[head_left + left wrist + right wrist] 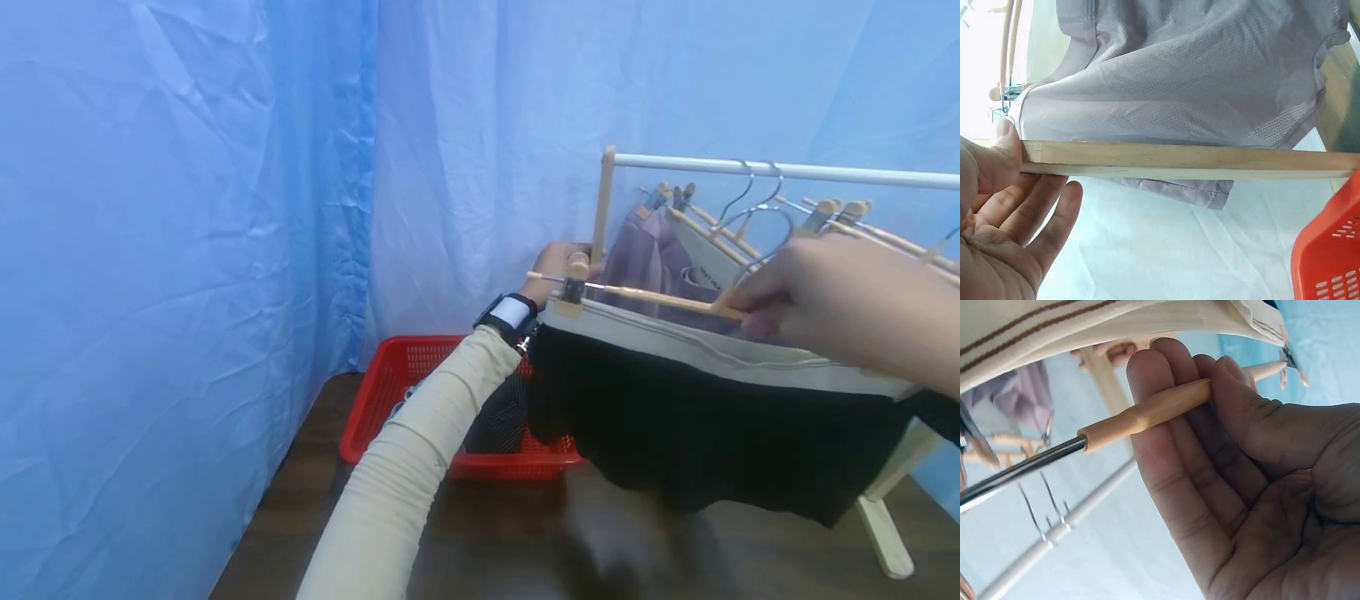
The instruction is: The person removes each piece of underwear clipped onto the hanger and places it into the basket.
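My right hand [862,292] pinches the middle of a wooden clip hanger [652,296] between thumb and fingers. From its clips hang black shorts [712,442] with a pale waistband, held in front of the clothes rack; the hanger's hook shows below the rail. In the right wrist view, the hanger's wooden middle [1147,412] lies across the fingers with the thumb on its end. At the rack's left side, my left hand [558,262] holds the upright wooden post [1179,156], its thumb and fingers on opposite sides, seen best in the left wrist view.
A white rail [690,163] carries several hangers, one with a mauve mesh garment [1179,81]. Under the left forearm, a red plastic basket [382,375] with dark cloth inside stands on the brown table [300,500]. Blue curtains [150,250] hang behind and left.
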Demonstrator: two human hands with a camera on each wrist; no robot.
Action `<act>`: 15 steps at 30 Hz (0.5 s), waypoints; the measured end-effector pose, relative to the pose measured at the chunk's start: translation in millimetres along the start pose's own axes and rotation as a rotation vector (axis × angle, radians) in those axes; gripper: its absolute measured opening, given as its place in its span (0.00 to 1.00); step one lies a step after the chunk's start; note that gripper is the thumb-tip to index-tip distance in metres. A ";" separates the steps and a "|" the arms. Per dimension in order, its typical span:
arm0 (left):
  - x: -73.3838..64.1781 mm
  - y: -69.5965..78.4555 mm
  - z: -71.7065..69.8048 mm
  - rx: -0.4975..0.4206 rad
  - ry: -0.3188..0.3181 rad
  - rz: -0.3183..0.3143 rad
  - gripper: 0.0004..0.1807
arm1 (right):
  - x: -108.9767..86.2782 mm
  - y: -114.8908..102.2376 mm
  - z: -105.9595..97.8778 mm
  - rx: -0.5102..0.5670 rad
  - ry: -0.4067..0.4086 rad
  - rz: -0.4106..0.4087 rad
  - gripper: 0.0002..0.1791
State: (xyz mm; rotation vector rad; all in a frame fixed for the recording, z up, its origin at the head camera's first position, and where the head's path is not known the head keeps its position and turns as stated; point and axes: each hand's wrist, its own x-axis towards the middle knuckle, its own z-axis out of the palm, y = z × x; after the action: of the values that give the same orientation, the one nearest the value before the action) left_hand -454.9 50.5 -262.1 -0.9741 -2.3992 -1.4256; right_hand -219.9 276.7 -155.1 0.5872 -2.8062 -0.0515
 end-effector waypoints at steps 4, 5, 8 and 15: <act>-7.3 13.5 0.4 -0.036 -0.019 -0.055 0.21 | -5.3 -6.6 15.9 0.012 0.005 -0.019 0.12; -9.0 15.8 0.0 -0.035 -0.021 -0.060 0.21 | -6.8 -8.5 19.5 0.016 0.003 -0.021 0.11; -13.9 21.3 -1.3 0.003 -0.025 -0.061 0.21 | -10.9 -14.8 30.0 0.012 0.007 -0.009 0.10; -11.6 18.7 0.4 0.027 -0.014 -0.042 0.19 | -16.6 -27.2 49.9 0.065 0.004 -0.018 0.08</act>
State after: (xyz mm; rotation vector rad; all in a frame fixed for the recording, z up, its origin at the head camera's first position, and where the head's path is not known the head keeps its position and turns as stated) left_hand -434.3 51.7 -254.4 -0.9352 -2.4567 -1.4007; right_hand -208.3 257.3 -209.8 0.6270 -2.8083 0.0372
